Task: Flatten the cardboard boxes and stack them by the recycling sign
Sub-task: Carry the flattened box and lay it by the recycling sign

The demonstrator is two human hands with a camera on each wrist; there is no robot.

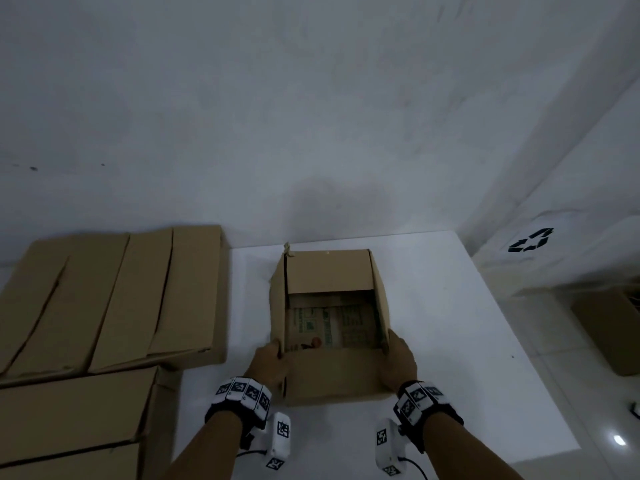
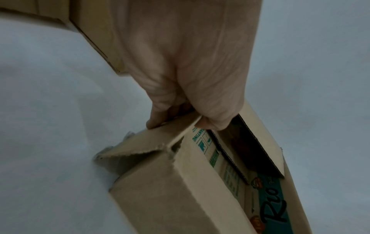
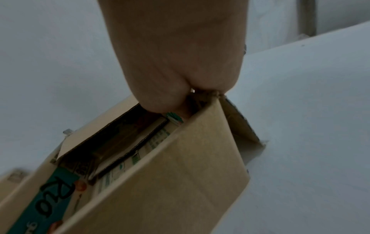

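Note:
An open brown cardboard box (image 1: 329,271) stands on the white table (image 1: 450,341), its flaps up and printed green panels showing inside. My left hand (image 1: 268,362) grips the near left corner of the box (image 2: 160,182), thumb inside and fingers outside. My right hand (image 1: 398,358) grips the near right corner of the box (image 3: 180,174) the same way. The recycling sign (image 1: 530,241) is on the white surface at the far right.
Several brown cardboard boxes (image 1: 104,299) lie at the left, beside and below the table's left edge. Another brown box (image 1: 613,330) sits low at the right under the sign. A white wall rises behind the table.

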